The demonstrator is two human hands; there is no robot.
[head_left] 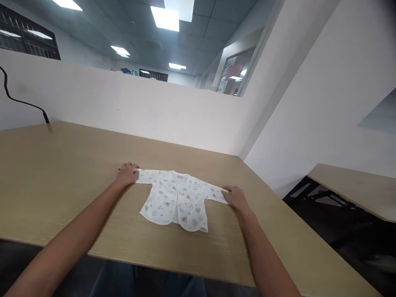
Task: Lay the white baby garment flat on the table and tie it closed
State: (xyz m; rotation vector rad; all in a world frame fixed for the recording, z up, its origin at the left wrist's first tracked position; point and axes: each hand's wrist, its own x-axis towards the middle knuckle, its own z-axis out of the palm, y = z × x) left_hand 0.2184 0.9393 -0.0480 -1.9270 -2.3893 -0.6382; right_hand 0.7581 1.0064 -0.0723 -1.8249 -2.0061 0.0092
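Note:
A small white baby shirt (175, 200) with a green and grey print lies flat and front-up on the wooden table (62, 181), its sleeves stretched out to both sides. My left hand (127, 173) rests on the end of the left sleeve, fingers curled down onto the cuff. My right hand (235, 197) lies on the end of the right sleeve, fingers pressed together on the cloth. Both arms reach in from the near edge.
A white partition wall (139, 111) runs along the table's far edge. A black cable (21, 101) hangs down at the far left. To the right is a gap, then a second wooden table (355, 189) with dark floor beneath.

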